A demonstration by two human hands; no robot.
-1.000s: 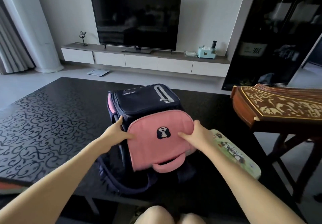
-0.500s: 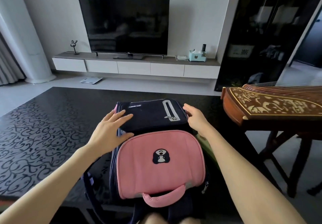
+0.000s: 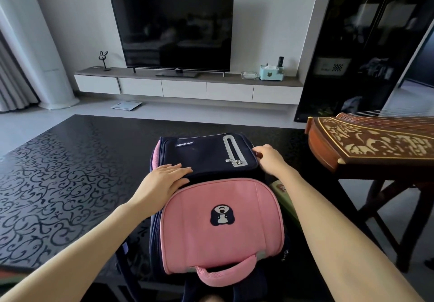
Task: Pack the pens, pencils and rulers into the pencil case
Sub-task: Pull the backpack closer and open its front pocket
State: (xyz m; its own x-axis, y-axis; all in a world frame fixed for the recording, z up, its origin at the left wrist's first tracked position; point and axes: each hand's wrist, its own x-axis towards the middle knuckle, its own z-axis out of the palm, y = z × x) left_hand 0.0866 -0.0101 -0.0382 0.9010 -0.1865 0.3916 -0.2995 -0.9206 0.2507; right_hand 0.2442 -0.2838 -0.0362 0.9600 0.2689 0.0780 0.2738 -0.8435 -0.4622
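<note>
A navy and pink backpack (image 3: 220, 219) lies on the black patterned table (image 3: 70, 172) right in front of me, its pink handle toward me. My left hand (image 3: 164, 179) rests flat on the navy panel's near left part, fingers straight. My right hand (image 3: 270, 160) curls its fingers round the navy panel's right edge; whether it holds a zip pull is hidden. A green pencil case (image 3: 280, 189) peeks out beside the bag, under my right forearm. No pens, pencils or rulers show.
A wooden stringed instrument (image 3: 366, 142) on a stand is close to the table's right side. Beyond the table are a TV (image 3: 172, 31) on a low white cabinet and a dark glass cabinet (image 3: 364, 43) at the right.
Both hands left the pink front panel and moved up to the navy panel. The bag now lies closer to me and hides most of the green pencil case.
</note>
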